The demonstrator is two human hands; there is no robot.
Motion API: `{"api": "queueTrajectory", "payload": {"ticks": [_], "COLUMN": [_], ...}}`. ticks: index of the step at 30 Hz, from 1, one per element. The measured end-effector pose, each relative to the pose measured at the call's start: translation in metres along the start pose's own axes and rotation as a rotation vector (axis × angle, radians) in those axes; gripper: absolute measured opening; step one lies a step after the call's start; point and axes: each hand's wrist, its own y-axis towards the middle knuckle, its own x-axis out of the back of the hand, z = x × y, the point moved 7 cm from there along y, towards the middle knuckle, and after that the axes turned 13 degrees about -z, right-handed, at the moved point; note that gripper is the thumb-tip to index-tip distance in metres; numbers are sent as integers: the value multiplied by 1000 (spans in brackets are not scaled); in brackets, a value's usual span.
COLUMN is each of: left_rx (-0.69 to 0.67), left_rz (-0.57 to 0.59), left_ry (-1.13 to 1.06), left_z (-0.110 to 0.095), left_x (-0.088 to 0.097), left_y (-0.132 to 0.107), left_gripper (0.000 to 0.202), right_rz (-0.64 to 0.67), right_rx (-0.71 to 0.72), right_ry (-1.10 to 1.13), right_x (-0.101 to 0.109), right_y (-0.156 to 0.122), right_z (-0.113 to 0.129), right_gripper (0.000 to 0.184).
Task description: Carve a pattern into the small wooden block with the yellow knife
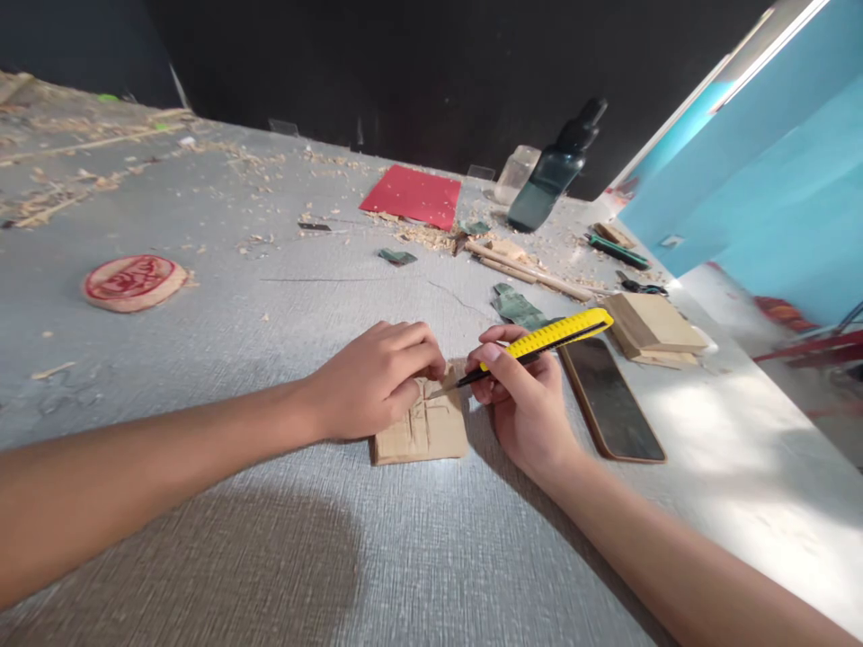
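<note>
Have grey textured bench (431, 548) strewn with shavings (431, 235). Carries grooved wood block (441, 436) at near middle, phone (617, 395) to its right, stacked wood pieces (657, 323) beyond phone. Farther back, holds red sheet (414, 193), dark bottle (547, 187), clear jar (517, 175), thin sticks (529, 269), green scraps (518, 307). At left, bears red-marked disc (135, 283).

Flat tan wooden block (441, 437) on grey textured table (283, 328), black rectangular phone (615, 400) right of it, red square paper (413, 194) behind, round red-marked wooden disc (135, 284) left.

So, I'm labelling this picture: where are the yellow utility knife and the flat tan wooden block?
Yellow utility knife (549, 337): head view, on the handle.
Flat tan wooden block (440, 430): head view, on its top face.
</note>
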Motion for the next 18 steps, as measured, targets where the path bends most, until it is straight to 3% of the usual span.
{"api": "queueTrajectory", "payload": {"ticks": [13, 18], "left_rx": [8, 5], "left_rz": [10, 9], "left_ry": [-8, -14], "left_z": [1, 1], "left_x": [-1, -1], "left_y": [-1, -1], "left_gripper": [27, 27], "right_rz": [43, -50], "right_rx": [-24, -12], "right_ry": [-28, 24], "right_x": [0, 4], "right_y": [-1, -1], "right_z": [-3, -1], "right_gripper": [24, 20]}}
